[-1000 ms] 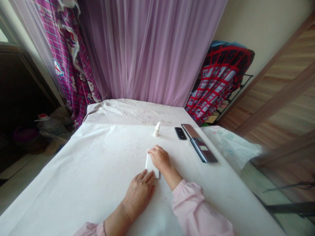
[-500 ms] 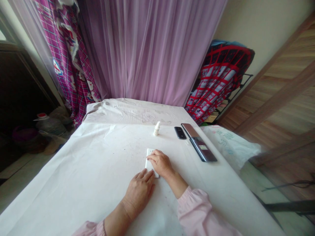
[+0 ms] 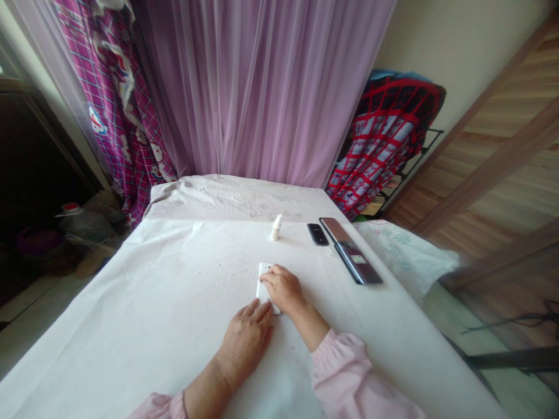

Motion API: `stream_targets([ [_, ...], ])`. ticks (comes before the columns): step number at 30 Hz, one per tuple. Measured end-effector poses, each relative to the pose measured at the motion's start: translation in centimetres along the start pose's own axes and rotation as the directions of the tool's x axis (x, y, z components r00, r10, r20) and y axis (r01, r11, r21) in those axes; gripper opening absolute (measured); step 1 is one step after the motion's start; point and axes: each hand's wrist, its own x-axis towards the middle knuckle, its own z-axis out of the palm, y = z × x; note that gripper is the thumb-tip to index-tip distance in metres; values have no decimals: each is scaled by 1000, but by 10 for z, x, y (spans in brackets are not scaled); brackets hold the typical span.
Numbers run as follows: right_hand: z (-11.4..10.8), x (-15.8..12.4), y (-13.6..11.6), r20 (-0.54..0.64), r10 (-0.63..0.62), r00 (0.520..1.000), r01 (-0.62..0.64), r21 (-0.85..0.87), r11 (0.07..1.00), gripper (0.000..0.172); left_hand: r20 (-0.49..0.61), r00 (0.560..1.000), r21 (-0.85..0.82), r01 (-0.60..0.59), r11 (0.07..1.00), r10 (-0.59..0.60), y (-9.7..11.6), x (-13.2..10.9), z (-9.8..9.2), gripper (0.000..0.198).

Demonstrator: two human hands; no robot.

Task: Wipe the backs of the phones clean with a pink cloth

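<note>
A white smartphone (image 3: 264, 291) lies on the white-covered table, long side pointing away from me, with small dark camera spots at its far end. My right hand (image 3: 282, 288) lies across it from the right, fingers curled over the top and fingertips at its left edge. At the near end, my left hand (image 3: 247, 334) rests with fingers stretched out and tips touching the phone. Both hands partly cover the phone. Past them stands a small white bottle (image 3: 275, 228), upright.
To the right lie a small black phone (image 3: 317, 234), a brownish phone (image 3: 335, 230) and a dark shiny phone (image 3: 358, 265) with a pale label. A plastic bag (image 3: 404, 250) hangs by the right table edge. A purple curtain (image 3: 262, 87) closes off the far side.
The view has shifted very slightly. Both hands keep nearly the same place on the white phone.
</note>
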Motion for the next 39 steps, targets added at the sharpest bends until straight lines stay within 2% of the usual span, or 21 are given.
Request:
stream_targets([
  [15, 0, 15, -5, 16, 169, 986, -165, -126, 978, 28, -25, 1000, 7, -17, 1000, 17, -1, 0, 2, 32],
  [20, -1, 10, -7, 27, 162, 986, -158, -121, 980, 27, -59, 998, -5, -31, 1000, 30, -2, -1, 4, 31],
  [27, -4, 1, -6, 49, 110, 993, -107, -62, 992, 27, -32, 999, 26, -33, 999, 34, -1, -1, 2, 32],
  [32, -6, -3, -3, 49, 70, 996, -70, 2, 998, 27, -56, 998, 21, -35, 999, 36, -1, 0, 2, 30],
  [39, -1, -1, -3, 4, 131, 991, -131, -22, 991, 26, -59, 997, 29, -40, 999, 42, -1, 0, 2, 31],
])
